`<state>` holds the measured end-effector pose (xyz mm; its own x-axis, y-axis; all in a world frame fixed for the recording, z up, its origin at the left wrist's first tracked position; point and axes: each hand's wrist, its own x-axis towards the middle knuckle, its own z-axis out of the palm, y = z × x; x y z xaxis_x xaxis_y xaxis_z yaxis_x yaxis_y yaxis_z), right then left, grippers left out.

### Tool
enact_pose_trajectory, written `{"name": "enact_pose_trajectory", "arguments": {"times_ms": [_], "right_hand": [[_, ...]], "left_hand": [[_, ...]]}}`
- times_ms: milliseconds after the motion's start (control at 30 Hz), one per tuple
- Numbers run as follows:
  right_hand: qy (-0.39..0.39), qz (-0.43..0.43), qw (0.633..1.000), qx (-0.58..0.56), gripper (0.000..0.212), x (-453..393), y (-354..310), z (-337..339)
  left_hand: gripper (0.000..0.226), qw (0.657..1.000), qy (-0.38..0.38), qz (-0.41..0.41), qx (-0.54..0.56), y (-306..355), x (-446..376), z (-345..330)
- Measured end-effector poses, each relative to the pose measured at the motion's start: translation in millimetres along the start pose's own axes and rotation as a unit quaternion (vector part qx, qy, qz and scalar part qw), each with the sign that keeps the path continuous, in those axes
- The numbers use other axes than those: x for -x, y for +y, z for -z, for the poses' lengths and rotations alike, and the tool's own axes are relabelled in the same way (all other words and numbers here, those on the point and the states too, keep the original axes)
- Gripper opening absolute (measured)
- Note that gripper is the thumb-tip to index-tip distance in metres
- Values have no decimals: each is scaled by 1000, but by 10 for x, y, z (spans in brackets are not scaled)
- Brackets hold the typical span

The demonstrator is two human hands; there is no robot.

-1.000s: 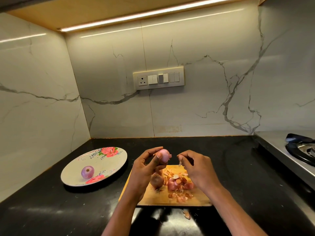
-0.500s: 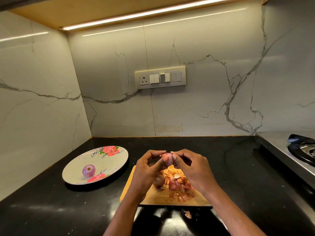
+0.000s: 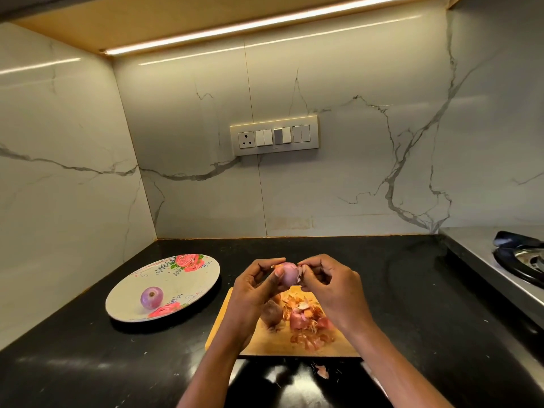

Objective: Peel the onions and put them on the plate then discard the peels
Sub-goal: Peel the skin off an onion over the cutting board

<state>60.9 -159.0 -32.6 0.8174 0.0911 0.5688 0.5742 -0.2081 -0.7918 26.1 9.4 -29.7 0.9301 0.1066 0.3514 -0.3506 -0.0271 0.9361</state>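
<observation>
My left hand (image 3: pixel 253 287) grips a small pink onion (image 3: pixel 289 273) above the wooden cutting board (image 3: pixel 265 341). My right hand (image 3: pixel 332 285) pinches a bit of skin at the onion's right side. An unpeeled brown onion (image 3: pixel 271 313) lies on the board beside a heap of peels (image 3: pixel 306 320). One peeled purple onion (image 3: pixel 151 297) sits on the floral plate (image 3: pixel 182 278) to the left.
The black counter (image 3: pixel 397 284) runs back to a marble wall with a switch panel (image 3: pixel 273 135). A steel gas stove (image 3: pixel 518 260) stands at the right edge. A stray peel (image 3: pixel 322 371) lies on the counter in front of the board.
My right hand has closed in on the onion from the right and now pinches skin at its side. The left hand keeps holding the onion in the same place.
</observation>
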Motion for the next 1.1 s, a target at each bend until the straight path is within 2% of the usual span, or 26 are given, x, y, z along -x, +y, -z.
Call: {"name": "enact_pose_trajectory", "arguments": {"times_ms": [133, 233, 433, 667, 833, 967, 1100], "right_hand": [[-44, -41, 993, -98, 15, -6, -51, 21], [-73, -42, 992, -98, 25, -4, -51, 22], [-66, -71, 980, -175, 17, -16, -32, 39], [-18, -34, 996, -75, 7, 18, 6, -28], [15, -23, 999, -21, 12, 27, 2, -52], [19, -15, 1000, -1, 12, 3, 4, -58], [33, -31, 999, 9, 9, -50, 87, 56]], "left_hand": [[33, 1000, 18, 4, 6, -8, -15, 6], [34, 1000, 15, 1, 9, -2, -18, 12], [36, 1000, 10, 6, 21, 3, -15, 13], [38, 1000, 15, 2, 0, -11, -14, 9], [36, 1000, 7, -5, -8, -10, -15, -6], [35, 1000, -3, 4, 26, 9, -10, 3], [38, 993, 2, 29, 117, 69, -15, 79]]}}
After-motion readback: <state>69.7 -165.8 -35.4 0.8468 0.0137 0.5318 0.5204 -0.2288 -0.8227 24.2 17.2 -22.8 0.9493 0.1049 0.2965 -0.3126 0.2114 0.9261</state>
